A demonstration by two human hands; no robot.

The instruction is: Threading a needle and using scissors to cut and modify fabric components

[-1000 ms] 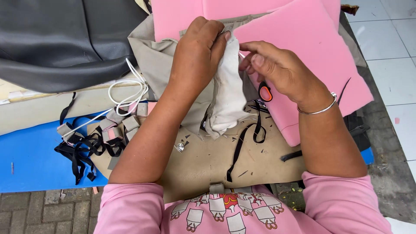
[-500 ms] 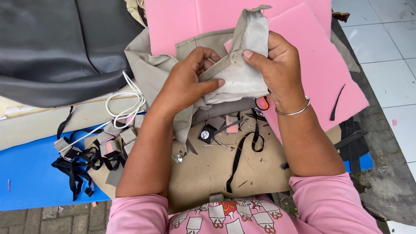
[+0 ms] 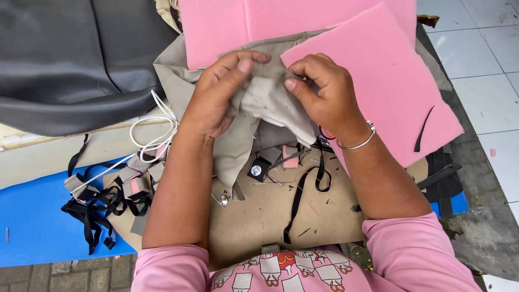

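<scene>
Nearest the camera, pink sleeves with a printed shirt front frame the bottom edge. Just beyond, a tan fabric panel (image 3: 259, 216) lies flat on the worktop, with a black strap (image 3: 303, 189) curling across it and a small black square piece (image 3: 258, 168) near its upper part. To the left, a tangle of black straps and beige tabs (image 3: 102, 197) rests on a blue sheet (image 3: 32, 227), and a white cord (image 3: 154, 132) loops beside the left forearm.

Above the panel, both hands meet on a bunched piece of beige cloth (image 3: 267, 103), held up off the worktop. The left hand (image 3: 221, 94) is closed on its left side, fingers curled over the top. The right hand (image 3: 324, 89), a silver bangle (image 3: 357, 141) on its wrist, pinches the right side.

Behind the hands lie pink foam sheets (image 3: 389, 81); farther left, a dark grey seat cover (image 3: 70, 59); at far right, white floor tiles (image 3: 486, 48).
</scene>
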